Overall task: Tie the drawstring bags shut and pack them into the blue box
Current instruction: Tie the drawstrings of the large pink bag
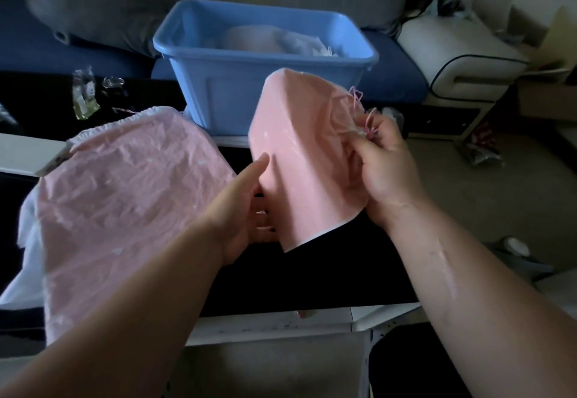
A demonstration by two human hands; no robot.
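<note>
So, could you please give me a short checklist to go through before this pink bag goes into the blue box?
1. Neck gathered: ok. The right hand pinches the bunched mouth of the held pink bag.
2. Knot tied: cannot tell. The pink drawstring loops loosely above the fingers.
3. Bag supported: ok. The left hand steadies its lower edge.
4. Box within reach and open: ok. The blue box stands just behind, with no lid on it.
5. Room inside: ok. Pale bags lie low in it.
6. More bags waiting: not ok. The flat pink bag on the left lies ungathered.
</note>
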